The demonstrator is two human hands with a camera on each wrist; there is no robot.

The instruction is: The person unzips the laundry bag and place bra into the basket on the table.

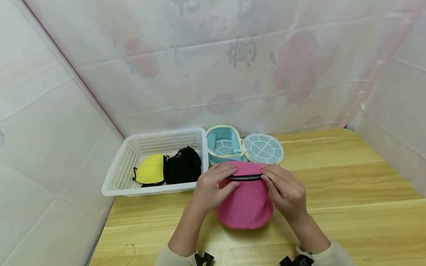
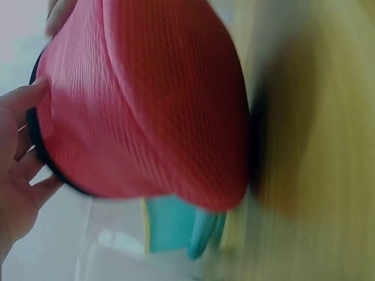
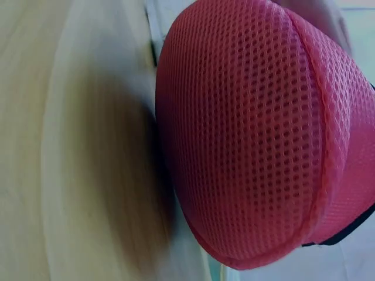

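A pink mesh laundry bag [image 1: 245, 205] with a black zipper along its upper rim is held between both hands above the wooden table. My left hand [image 1: 213, 186] pinches the rim at the left end of the zipper, thumb on the near side. At the other end, my right hand [image 1: 285, 186] pinches the rim near the zipper. The zipper's opening looks narrow, and the bag's inside is hidden. In the left wrist view the bag [image 2: 158, 105] hangs just off the table, its rounded bottom toward the wood. The right wrist view shows mostly the mesh bottom [image 3: 246, 134].
A white plastic basket [image 1: 114, 186] at the back left holds a yellow bra [image 1: 151, 169] and a black garment [image 1: 183, 166]. Beside it stands a blue mesh laundry bag [image 1: 219, 159] with yellow trim, its round lid [image 1: 263, 148] folded open. A printed curtain [image 1: 216, 74] hangs behind the table [image 1: 349, 184].
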